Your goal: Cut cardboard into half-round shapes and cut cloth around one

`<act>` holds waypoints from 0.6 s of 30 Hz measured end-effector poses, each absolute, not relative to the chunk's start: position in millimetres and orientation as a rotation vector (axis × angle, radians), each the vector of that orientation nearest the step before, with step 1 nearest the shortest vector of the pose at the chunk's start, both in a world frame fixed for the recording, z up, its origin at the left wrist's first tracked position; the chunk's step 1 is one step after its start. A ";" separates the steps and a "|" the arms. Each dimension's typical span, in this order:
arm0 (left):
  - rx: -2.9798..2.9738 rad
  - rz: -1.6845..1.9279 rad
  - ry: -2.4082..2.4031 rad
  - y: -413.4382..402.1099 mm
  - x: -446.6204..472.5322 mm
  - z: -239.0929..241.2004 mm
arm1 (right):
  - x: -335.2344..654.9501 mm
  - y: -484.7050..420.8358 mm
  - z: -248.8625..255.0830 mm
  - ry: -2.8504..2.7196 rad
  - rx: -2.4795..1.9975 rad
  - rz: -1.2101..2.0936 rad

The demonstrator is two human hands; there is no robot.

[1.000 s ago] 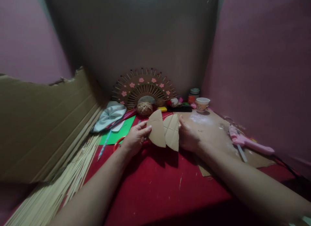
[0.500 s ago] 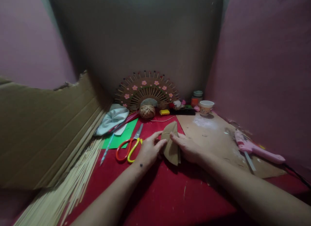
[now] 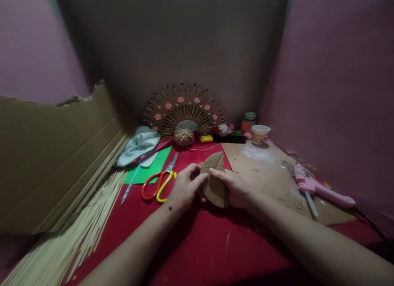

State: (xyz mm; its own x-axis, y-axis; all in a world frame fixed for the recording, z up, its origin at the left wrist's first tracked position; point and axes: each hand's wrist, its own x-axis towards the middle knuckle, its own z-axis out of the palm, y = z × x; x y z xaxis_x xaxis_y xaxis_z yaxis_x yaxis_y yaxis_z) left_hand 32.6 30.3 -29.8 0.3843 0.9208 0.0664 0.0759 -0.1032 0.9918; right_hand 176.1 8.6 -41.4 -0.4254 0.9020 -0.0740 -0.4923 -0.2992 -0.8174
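Between my two hands is a folded piece of brown cardboard (image 3: 214,189), rounded along its left and lower edge, with layers showing at the right. My left hand (image 3: 185,183) grips its left side, thumb on the front face and fingers partly hidden behind. Pressing its thumb on the front face, my right hand (image 3: 235,187) holds the right side, its other fingers behind. Just left of my left hand lie scissors (image 3: 158,183) with one red and one yellow handle, blades pointing away.
A flower-decorated stick fan (image 3: 184,107) leans at the back behind a twine ball (image 3: 184,137). Thin sticks (image 3: 76,232), a pencil (image 3: 131,185) and green paper (image 3: 135,176) lie left. Right, a cardboard sheet (image 3: 246,167) bears a paper cup (image 3: 260,135) and pink glue gun (image 3: 323,187).
The folded cardboard has turned slightly so more of its front face shows, and my right thumb has slid a little left across it. The whole view has shifted slightly.
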 end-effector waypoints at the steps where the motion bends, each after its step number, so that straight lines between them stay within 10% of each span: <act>1: 1.523 0.905 0.912 30.5 32.5 -31.4 | 175.9 8.3 -42.1 -0.922 -0.693 1.857; 18: 1.757 1.020 0.891 29.9 23.5 -16.1 | 170.7 -1.6 -34.3 -1.044 -0.626 1.557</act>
